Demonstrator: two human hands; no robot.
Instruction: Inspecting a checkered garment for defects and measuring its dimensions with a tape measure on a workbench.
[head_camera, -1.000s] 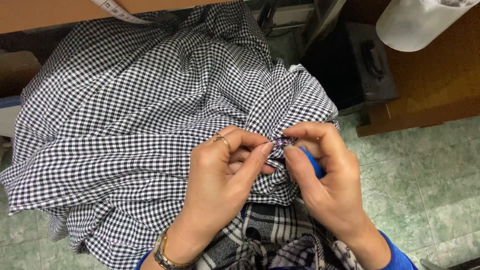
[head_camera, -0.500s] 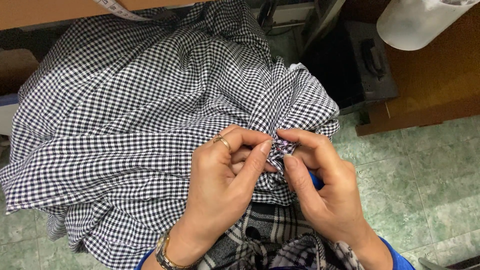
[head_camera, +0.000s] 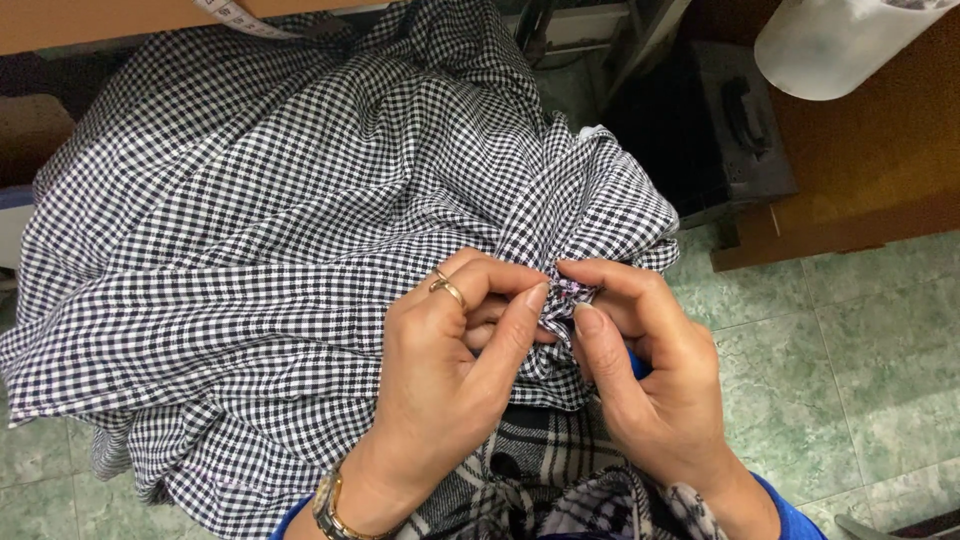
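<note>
A bunched fold of the black-and-white checked fabric (head_camera: 300, 220), spread over the lap, is pinched between the fingertips of the left hand (head_camera: 450, 370) and the right hand (head_camera: 650, 370), both closed on the cloth. A blue object (head_camera: 636, 362) is partly hidden in the right palm. Fine seam work is judged in hand; steady, close fingertip control is required next.

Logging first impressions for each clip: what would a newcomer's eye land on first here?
The big black-and-white checked fabric fills the left and centre of the view, heaped over the person's lap. At its bunched edge, the left hand and right hand meet, fingertips pinching a small gathered fold between them. A gold ring on the left hand and a gold wristwatch also stand out against the green tiled floor.
</note>
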